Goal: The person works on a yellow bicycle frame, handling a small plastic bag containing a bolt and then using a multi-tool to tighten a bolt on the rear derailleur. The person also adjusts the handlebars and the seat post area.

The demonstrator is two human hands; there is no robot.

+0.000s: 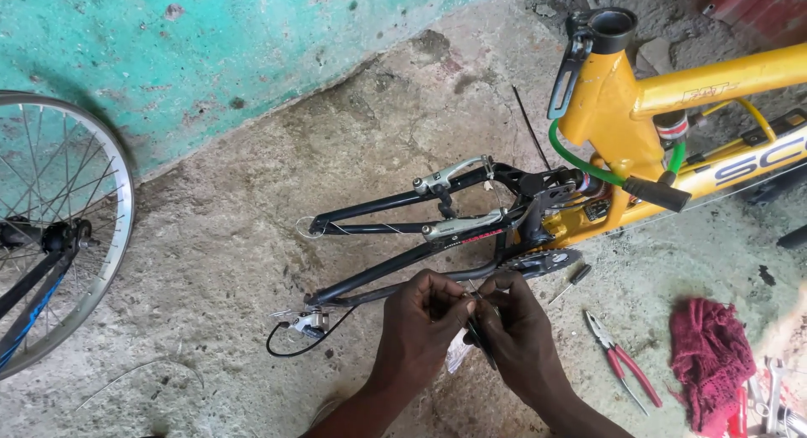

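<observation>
At lower centre, our left hand (420, 320) and right hand (517, 333) pinch a thin cable (475, 297) together beside the black frame (395, 278). It looks light, springy, slippery; best gripped near its end.

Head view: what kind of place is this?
Probably an informal bicycle repair spot: a stripped yellow bike frame lies on bare concrete floor, with a loose wheel and red-handled pliers nearby.

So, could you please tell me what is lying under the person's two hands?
Under the left hand and right hand lies bare concrete floor, with a whitish scrap peeking out between them. The thin dark piece they pinch is mostly covered by fingers.
</observation>
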